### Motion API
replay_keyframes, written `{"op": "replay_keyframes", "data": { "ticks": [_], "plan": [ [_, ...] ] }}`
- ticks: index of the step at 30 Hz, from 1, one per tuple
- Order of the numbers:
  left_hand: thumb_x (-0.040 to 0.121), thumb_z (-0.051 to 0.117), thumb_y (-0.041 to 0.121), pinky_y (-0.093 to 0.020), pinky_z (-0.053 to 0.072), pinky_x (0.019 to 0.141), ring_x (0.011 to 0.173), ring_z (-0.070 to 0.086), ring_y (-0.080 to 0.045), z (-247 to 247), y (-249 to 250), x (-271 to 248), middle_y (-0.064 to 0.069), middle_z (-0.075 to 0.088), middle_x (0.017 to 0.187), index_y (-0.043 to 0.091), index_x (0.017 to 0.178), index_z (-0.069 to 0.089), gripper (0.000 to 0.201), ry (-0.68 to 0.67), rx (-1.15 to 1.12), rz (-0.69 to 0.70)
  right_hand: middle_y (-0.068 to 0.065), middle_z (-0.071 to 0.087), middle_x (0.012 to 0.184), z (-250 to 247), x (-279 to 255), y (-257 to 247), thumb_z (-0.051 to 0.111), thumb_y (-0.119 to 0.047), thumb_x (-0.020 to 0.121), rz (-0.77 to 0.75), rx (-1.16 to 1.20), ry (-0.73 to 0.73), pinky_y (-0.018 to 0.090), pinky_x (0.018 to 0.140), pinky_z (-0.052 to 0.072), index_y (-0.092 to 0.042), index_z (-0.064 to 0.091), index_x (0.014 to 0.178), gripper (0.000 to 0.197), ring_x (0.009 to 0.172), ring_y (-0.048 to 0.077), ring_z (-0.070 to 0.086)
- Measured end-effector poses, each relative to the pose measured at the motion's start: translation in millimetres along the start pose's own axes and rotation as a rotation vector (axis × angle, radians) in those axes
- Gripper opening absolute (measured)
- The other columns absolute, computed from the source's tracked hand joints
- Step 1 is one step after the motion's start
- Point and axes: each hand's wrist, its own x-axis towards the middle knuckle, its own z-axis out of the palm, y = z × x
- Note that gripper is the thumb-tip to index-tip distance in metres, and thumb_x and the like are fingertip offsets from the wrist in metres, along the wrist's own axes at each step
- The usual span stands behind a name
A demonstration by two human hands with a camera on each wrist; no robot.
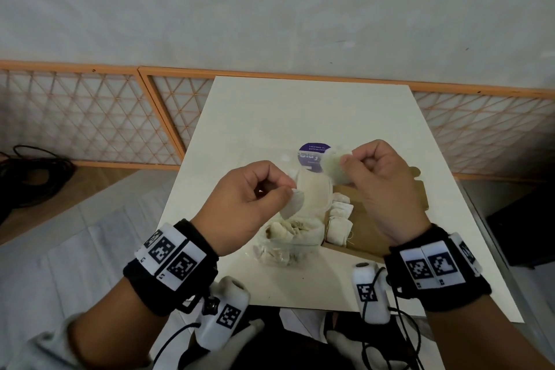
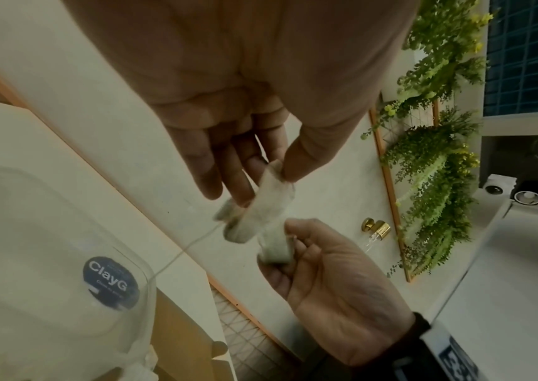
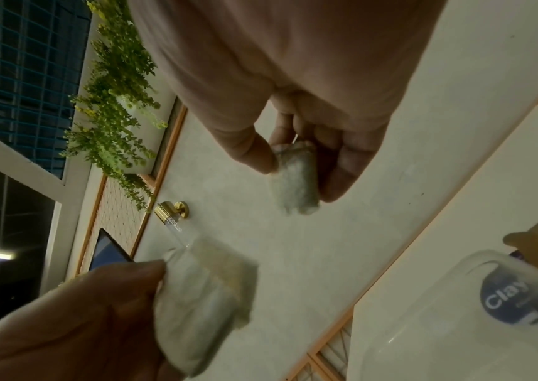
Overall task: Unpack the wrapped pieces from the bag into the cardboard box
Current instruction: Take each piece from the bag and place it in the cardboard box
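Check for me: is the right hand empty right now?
No, the right hand pinches a wrapped piece above the cardboard box.

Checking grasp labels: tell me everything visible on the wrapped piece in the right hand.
The wrapped piece is a small, pale, off-white pouch of thin, slightly translucent papery or gauzy material, rectangular with crimped ends. The right hand pinches its upper end between thumb and fingers, so it hangs in the air above the table, apart from the left hand's piece.
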Motion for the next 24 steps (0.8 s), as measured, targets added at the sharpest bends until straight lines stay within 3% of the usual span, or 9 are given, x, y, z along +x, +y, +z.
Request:
{"op": "replay_keyframes", "data": {
  "ticks": [3,5,8,11,13,16,18,22,24],
  "plan": [
    [0.088,0.067,0.021,-0.034,0.049,0.075,0.077,0.060,-0.036,-7,0,2,-0.020,0.070,0.087,0.012,0.089,0.073,0.011,-0.040,-0.037,0.000,0.018,0.063,0.069,-2,1,3,0.067,-0.018,0.098,-0.021,-0.026,-0.035,0.048,0.068,0.046,-0.023,0.056,0.099,0.012,0.066,0.034,0.051],
    [0.088,0.065,0.018,-0.033,0.046,0.073,0.075,0.056,-0.029,-10,2,2,-0.021,0.067,0.083,0.007,0.088,0.071,0.012,-0.070,-0.074,-0.007,0.028,0.058,0.072,-2,0,3,0.065,-0.021,0.098,-0.059,-0.048,-0.085,0.051,0.065,0.045,-0.027,0.056,0.098,0.010,0.065,0.039,0.049],
    [0.086,0.062,0.013,-0.027,0.045,0.071,0.076,0.057,-0.021,-12,6,4,-0.010,0.066,0.081,0.001,0.088,0.068,0.014,-0.116,-0.104,-0.026,0.018,0.069,0.084,0,-2,2,0.060,-0.007,0.103,-0.097,-0.076,-0.127,0.046,0.074,0.050,-0.025,0.068,0.097,0.021,0.077,0.030,0.060],
    [0.084,0.059,0.011,-0.021,0.044,0.068,0.075,0.055,-0.019,-13,9,7,-0.010,0.064,0.080,-0.001,0.088,0.067,0.015,-0.156,-0.093,-0.036,0.011,0.076,0.095,3,-5,-1,0.057,-0.003,0.104,-0.090,-0.094,-0.176,0.053,0.087,0.056,-0.025,0.076,0.099,0.029,0.092,0.036,0.067],
    [0.082,0.056,0.011,-0.020,0.042,0.066,0.072,0.053,-0.017,-14,12,8,-0.009,0.062,0.078,-0.001,0.087,0.066,0.016,-0.180,-0.082,-0.043,0.011,0.076,0.095,6,-6,-4,0.057,-0.003,0.104,-0.087,-0.095,-0.198,0.049,0.088,0.056,-0.024,0.077,0.101,0.030,0.094,0.036,0.067],
    [0.078,0.060,0.016,-0.018,0.041,0.063,0.066,0.050,-0.012,-13,16,8,-0.002,0.059,0.072,0.004,0.083,0.066,0.014,-0.205,-0.093,-0.049,-0.010,0.070,0.075,9,-12,-11,0.058,-0.004,0.104,-0.088,-0.113,-0.269,0.024,0.072,0.050,-0.023,0.079,0.106,0.028,0.071,0.015,0.061],
    [0.075,0.061,0.022,-0.023,0.041,0.065,0.069,0.050,-0.015,-13,18,8,-0.003,0.060,0.074,0.006,0.083,0.066,0.018,-0.219,-0.094,-0.041,-0.020,0.073,0.081,10,-18,-18,0.056,-0.004,0.104,-0.075,-0.104,-0.337,0.015,0.077,0.049,-0.020,0.079,0.110,0.029,0.079,0.000,0.065],
    [0.083,0.053,0.005,-0.017,0.043,0.066,0.067,0.058,-0.003,-12,22,9,0.013,0.067,0.071,-0.003,0.086,0.061,0.011,-0.204,-0.091,-0.031,0.001,0.080,0.110,11,-30,-29,0.057,-0.007,0.104,-0.012,0.065,-0.502,0.024,0.093,0.057,-0.013,0.076,0.118,0.025,0.106,0.016,0.075],
    [0.084,0.056,0.010,-0.026,0.043,0.069,0.071,0.057,-0.014,-14,22,9,-0.008,0.067,0.073,-0.002,0.087,0.062,0.014,-0.167,-0.066,-0.021,0.004,0.080,0.105,12,-31,-28,0.065,-0.014,0.098,-0.015,0.136,-0.526,0.028,0.090,0.059,-0.015,0.076,0.118,0.023,0.100,0.018,0.075]
  ]
}}
